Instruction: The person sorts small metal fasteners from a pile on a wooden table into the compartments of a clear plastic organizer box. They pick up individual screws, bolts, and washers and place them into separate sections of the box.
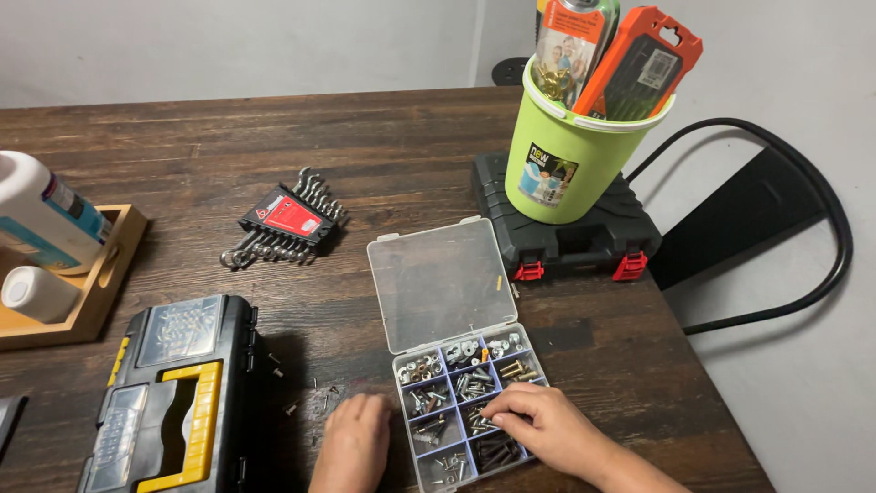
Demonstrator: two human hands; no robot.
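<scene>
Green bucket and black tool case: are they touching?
Touching. The head view shows the green bucket standing directly on the lid of the black tool case, its base resting there with no gap.

An orange-and-black blister package (pixel 639 64) and a tall picture-printed package (pixel 573 41) are standing in the green labelled bucket (pixel 557 160), while a blue-labelled white bottle (pixel 41 215) is lying far left.

I see a clear plastic organiser box (pixel 461 383) with blue dividers on the dark brown streaked wooden table (pixel 383 137), a black toolbox (pixel 173 402) with yellow handle, a lime-green bucket (pixel 561 160), and a black case (pixel 570 233) with red latches.
</scene>
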